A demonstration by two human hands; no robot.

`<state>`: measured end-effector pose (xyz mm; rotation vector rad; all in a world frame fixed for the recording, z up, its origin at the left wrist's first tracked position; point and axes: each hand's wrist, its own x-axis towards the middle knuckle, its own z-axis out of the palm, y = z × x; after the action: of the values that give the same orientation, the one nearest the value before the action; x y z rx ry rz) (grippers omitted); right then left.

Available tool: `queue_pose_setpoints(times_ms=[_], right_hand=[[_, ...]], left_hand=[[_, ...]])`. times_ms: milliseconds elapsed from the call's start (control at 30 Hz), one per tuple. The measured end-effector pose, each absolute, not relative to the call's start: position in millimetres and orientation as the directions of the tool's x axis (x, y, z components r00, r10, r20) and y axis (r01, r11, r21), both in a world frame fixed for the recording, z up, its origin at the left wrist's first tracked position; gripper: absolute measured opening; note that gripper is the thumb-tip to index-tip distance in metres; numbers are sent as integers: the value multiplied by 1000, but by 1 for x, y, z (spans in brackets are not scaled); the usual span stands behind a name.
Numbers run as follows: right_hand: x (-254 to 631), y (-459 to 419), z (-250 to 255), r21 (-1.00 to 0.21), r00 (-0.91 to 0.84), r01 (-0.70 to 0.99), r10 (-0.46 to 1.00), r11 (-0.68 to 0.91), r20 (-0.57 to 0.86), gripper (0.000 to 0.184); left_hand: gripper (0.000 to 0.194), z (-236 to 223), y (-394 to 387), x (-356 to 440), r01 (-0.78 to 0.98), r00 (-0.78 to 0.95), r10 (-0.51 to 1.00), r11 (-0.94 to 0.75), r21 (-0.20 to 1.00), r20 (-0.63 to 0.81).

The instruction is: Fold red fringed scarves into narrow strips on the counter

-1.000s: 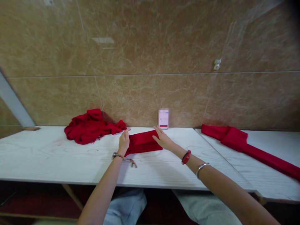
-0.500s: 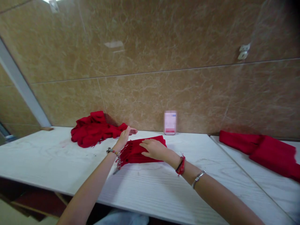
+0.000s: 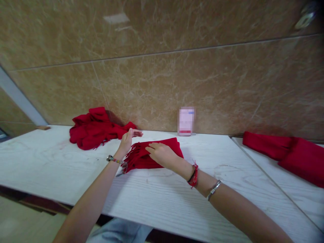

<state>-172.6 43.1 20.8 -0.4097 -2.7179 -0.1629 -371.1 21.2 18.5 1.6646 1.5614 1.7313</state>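
A folded red scarf point(image 3: 174, 148) with a fringed left end lies on the white table point(image 3: 164, 202) near the wall. My right hand point(image 3: 160, 153) rests flat on top of it, fingers stretched out toward the left. My left hand point(image 3: 128, 138) stands on edge at the scarf's fringed left end, fingers straight and pointing right, holding nothing. Both wrists carry bracelets.
A crumpled heap of red scarves point(image 3: 93, 130) lies at the back left against the brown marble wall. A small card point(image 3: 186, 121) leans on the wall behind the folded scarf. Another long red scarf point(image 3: 286, 152) lies on the adjoining table at right.
My right hand has slid left over the folded scarf, from its right edge onto its top. My left hand stays at the fringed end. The camera has shifted left and nearer.
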Motion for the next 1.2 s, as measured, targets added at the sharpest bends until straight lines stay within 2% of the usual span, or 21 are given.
queue_pose_setpoints(times_ms=[133, 233, 333, 433, 533, 600, 667, 833, 933, 1100, 1200], right_hand=[[-173, 43, 20, 126, -896, 277, 209, 953, 392, 26], [-173, 42, 20, 96, -902, 275, 223, 957, 369, 24], [-172, 42, 23, -7, -891, 306, 289, 952, 351, 25], [-169, 44, 29, -179, -851, 330, 374, 927, 367, 28], [-167, 47, 33, -300, -830, 298, 402, 906, 388, 30], [-167, 49, 32, -313, -823, 294, 406, 903, 398, 31], [-168, 49, 29, -266, -831, 286, 377, 920, 409, 31], [-171, 43, 20, 27, -873, 222, 186, 975, 452, 32], [-172, 38, 19, 143, -886, 193, 110, 971, 450, 29], [-173, 32, 14, 165, -896, 160, 73, 973, 439, 30], [-174, 32, 13, 89, -895, 206, 150, 975, 420, 29]], left_hand=[[62, 18, 21, -369, 461, -315, 777, -377, 803, 545], [63, 15, 21, -370, 467, -312, 788, -360, 808, 531], [65, 12, 22, -372, 473, -290, 834, -301, 828, 470], [61, 7, 23, -375, 516, -222, 907, -202, 833, 358], [53, 5, 22, -378, 639, -129, 951, -137, 757, 281], [48, 7, 21, -379, 694, -106, 958, -120, 710, 266], [44, 10, 19, -379, 703, -98, 958, -125, 700, 269], [33, 21, 12, -375, 684, -33, 963, -174, 708, 269], [32, 24, 10, -373, 654, -61, 961, -166, 738, 269], [33, 19, 13, -371, 650, -105, 948, -163, 742, 300], [32, 17, 15, -370, 662, -100, 943, -176, 728, 318]])
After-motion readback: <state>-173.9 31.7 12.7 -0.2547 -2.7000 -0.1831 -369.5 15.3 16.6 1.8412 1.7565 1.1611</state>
